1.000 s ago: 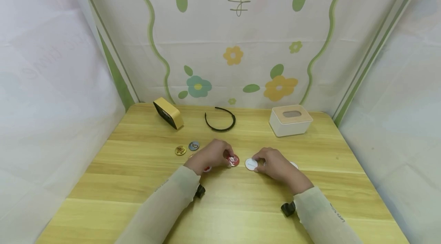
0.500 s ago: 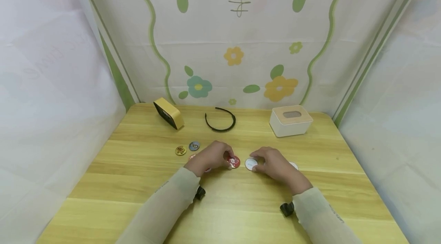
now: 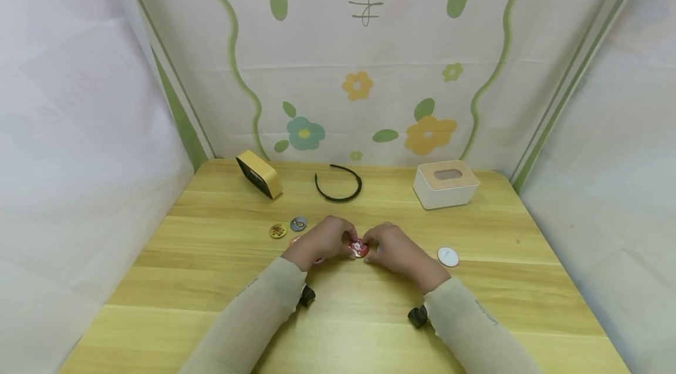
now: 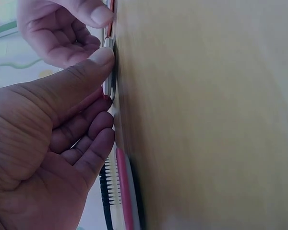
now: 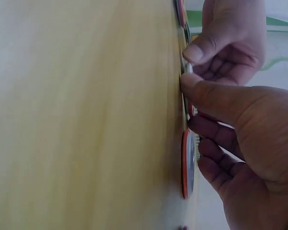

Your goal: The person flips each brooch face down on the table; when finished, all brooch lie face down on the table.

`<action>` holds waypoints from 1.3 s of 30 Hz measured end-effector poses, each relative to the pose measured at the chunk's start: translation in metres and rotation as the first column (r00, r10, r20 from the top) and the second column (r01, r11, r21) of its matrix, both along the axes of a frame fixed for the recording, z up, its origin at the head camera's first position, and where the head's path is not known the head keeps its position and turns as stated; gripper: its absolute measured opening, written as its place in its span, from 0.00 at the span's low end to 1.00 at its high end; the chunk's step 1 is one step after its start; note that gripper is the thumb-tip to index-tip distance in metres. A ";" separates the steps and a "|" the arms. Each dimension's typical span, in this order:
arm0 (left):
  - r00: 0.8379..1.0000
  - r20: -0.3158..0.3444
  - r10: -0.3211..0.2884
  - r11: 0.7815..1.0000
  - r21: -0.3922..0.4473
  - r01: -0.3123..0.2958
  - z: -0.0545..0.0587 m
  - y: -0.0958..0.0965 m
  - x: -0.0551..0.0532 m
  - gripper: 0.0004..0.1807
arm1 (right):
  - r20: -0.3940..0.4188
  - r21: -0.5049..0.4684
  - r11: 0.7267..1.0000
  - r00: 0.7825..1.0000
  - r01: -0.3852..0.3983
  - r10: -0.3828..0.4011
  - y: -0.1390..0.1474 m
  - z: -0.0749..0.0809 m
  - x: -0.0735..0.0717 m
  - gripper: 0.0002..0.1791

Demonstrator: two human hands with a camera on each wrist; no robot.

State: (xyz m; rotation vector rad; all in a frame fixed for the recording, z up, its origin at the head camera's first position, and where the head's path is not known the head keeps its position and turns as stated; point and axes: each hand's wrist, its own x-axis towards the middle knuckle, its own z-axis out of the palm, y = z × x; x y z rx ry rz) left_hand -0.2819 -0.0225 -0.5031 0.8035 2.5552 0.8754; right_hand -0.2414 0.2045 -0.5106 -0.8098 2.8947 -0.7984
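In the head view a red button badge with a white figure lies at mid-table. My left hand grips its left edge between thumb and fingers. From the opposite side my right hand has its thumb and fingertips at the right edge, pinching it. Edge-on, the badge shows under the left thumb in the left wrist view. A white-faced badge lies mostly hidden beneath the right hand. Another white-faced badge rests to the right of that hand; its red rim shows in the right wrist view.
Left of the hands lie a yellow badge and a blue badge; others are partly covered by the left hand. Along the back stand a yellow clock-like box, a black headband and a tissue box.
My right hand has let go of the white-faced badge and moved left to the red badge, uncovering the white-faced badge at right. My left hand stays on the red badge.
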 end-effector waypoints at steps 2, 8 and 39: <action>1.000 -0.007 -0.005 1.000 -0.005 0.005 0.000 0.000 0.000 0.10 | -0.010 0.016 1.000 1.000 -0.002 0.002 -0.004 0.001 0.000 0.14; 1.000 -0.014 -0.017 1.000 -0.010 0.017 0.000 -0.002 0.000 0.10 | -0.013 0.066 0.998 1.000 0.011 -0.010 -0.009 0.000 -0.002 0.15; 0.986 -0.143 -0.091 0.995 -0.045 0.085 0.010 -0.011 0.004 0.12 | -0.023 0.016 0.995 0.994 0.103 -0.103 -0.006 0.002 0.004 0.16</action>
